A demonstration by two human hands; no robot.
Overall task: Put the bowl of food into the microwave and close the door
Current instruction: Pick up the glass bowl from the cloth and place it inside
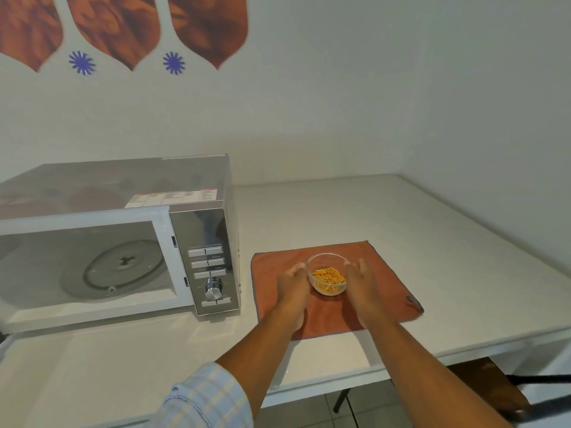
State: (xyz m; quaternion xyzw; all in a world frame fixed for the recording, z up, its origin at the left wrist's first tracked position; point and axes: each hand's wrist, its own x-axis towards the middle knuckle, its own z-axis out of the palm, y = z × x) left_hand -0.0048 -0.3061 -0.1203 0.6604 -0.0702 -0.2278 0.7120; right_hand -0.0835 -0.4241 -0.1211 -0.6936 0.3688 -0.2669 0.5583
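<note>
Both hands, left hand (pixel 293 284) and right hand (pixel 361 281), cup upright bowl (pixel 328 274).

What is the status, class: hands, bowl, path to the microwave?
Left hand and right hand cupping the clear glass bowl of orange food sticks on the rust-orange cloth. Silver microwave cavity open, path clear.

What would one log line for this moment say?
hands cupping bowl | bowl on cloth | microwave open, empty | step: lift bowl
</note>
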